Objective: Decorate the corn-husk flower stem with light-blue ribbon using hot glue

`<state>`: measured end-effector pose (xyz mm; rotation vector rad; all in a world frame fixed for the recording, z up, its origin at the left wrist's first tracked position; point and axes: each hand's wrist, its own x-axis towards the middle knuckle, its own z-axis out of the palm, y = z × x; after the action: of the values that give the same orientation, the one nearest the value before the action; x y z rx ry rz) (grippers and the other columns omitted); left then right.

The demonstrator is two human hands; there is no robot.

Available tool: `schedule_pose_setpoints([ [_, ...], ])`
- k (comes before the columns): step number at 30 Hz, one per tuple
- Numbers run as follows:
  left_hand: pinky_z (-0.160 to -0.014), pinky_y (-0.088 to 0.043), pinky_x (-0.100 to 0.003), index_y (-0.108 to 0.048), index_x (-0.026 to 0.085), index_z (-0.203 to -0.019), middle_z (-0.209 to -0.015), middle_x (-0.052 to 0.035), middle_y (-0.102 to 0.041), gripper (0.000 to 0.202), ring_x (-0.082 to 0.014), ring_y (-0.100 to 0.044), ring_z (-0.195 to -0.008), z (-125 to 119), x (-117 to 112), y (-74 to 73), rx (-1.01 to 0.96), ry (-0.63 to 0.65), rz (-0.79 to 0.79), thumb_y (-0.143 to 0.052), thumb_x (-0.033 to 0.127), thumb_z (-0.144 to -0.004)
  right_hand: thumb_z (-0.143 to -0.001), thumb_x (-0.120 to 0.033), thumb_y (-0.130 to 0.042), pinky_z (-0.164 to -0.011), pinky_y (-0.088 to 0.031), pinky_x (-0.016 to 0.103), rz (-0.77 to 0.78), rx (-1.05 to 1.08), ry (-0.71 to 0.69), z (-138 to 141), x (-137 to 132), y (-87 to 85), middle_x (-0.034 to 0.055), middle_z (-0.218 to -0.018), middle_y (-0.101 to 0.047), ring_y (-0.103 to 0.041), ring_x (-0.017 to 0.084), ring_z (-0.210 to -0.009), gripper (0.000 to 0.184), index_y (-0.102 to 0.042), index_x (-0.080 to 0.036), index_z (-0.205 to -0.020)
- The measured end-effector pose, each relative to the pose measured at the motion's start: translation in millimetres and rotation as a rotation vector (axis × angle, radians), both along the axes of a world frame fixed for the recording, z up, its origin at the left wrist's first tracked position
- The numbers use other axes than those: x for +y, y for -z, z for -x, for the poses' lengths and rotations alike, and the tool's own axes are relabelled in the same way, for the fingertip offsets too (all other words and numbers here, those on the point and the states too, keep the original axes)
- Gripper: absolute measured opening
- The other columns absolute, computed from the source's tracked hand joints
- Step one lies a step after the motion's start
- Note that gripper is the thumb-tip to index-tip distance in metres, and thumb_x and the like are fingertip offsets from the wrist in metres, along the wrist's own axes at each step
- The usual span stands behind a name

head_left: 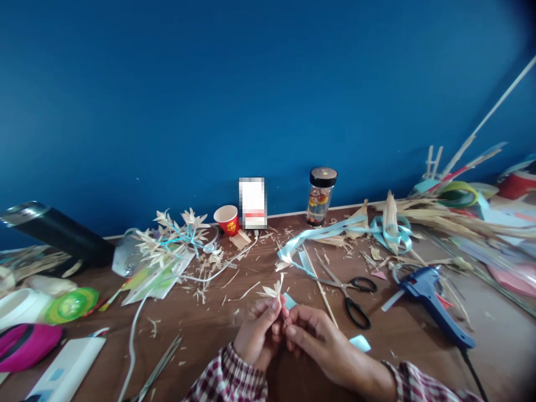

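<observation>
Husk flower points up above the hands, tilted leftward.

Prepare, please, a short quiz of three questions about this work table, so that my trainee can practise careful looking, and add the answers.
1. What does the left grip hold?
A) a metal spoon
B) a pale flower-like piece
C) a ball of wool

2. True or false: in the picture, the open black-handled scissors lie to the left of the blue glue gun.

3. Fill in: in the picture, the red paper cup stands to the ____ of the lidded jar.

Key: 1 B; 2 true; 3 left
</observation>
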<state>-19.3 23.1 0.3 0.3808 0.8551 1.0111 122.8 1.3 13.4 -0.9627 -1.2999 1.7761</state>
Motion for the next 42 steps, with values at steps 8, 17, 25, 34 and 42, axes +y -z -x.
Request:
schedule_pose_setpoints([
  [8, -0.037, -0.034, -0.015, -0.062, 0.013, -0.06, -0.042, 0.0053, -0.044, 0.028, -0.0034, -0.035, -0.037, 1, -2, 8.3, 0.022, 0.02, -0.143, -0.075, 0.037, -0.065, -0.088, -0.041, -0.051, -0.054, -0.036, 0.02, -0.015, 0.012, -0.02, 3, -1, 5.6, -0.0017, -0.065, -0.052, -0.044, 0.007, -0.055, 0.029, -0.056, -0.013, -0.084],
  [17, -0.036, -0.027, -0.006, -0.067, 0.011, -0.073, -0.059, 0.0036, -0.055, 0.03, 0.0023, -0.037, -0.042, 7, 4, -3.5, -0.139, -0.113, 0.059, -0.085, 0.022, -0.052, -0.086, -0.035, -0.054, -0.05, -0.039, 0.02, -0.138, -0.214, 0.26, -31, 11, -34.8, -0.0012, -0.067, -0.057, -0.05, 0.009, -0.056, 0.021, -0.057, -0.016, -0.095],
  [25, -0.036, -0.031, -0.006, -0.066, 0.01, -0.073, -0.06, 0.0037, -0.056, 0.027, 0.0021, -0.039, -0.043, 6, 3, -2.5, -0.203, -0.091, 0.102, -0.084, 0.017, -0.053, -0.087, -0.03, -0.05, -0.052, -0.04, 0.022, -0.321, -0.627, 0.3, -79, -9, -41.1, -0.001, -0.065, -0.057, -0.052, 0.011, -0.057, 0.016, -0.059, -0.018, -0.087],
  [34, -0.037, -0.033, -0.006, -0.064, 0.01, -0.071, -0.063, 0.0037, -0.055, 0.029, 0.0021, -0.039, -0.044, 4, 2, -0.8, -0.14, -0.1, 0.027, -0.084, 0.023, -0.054, -0.079, -0.021, -0.062, -0.071, -0.048, 0.032, -0.802, -1.337, -0.053, -26, 6, -20.9, 0.0093, -0.089, -0.065, -0.061, 0.025, -0.084, 0.011, -0.063, -0.018, -0.09],
  [42, -0.036, -0.034, -0.007, -0.063, 0.01, -0.066, -0.062, 0.0033, -0.055, 0.028, 0.0018, -0.04, -0.043, 4, 2, 0.3, -0.15, -0.101, 0.019, -0.084, 0.024, -0.052, -0.083, -0.013, -0.053, -0.063, -0.046, 0.029, -0.827, -1.44, -0.109, -19, 20, -12.4, 0.0105, -0.083, -0.067, -0.064, 0.024, -0.077, 0.012, -0.064, -0.016, -0.087],
])
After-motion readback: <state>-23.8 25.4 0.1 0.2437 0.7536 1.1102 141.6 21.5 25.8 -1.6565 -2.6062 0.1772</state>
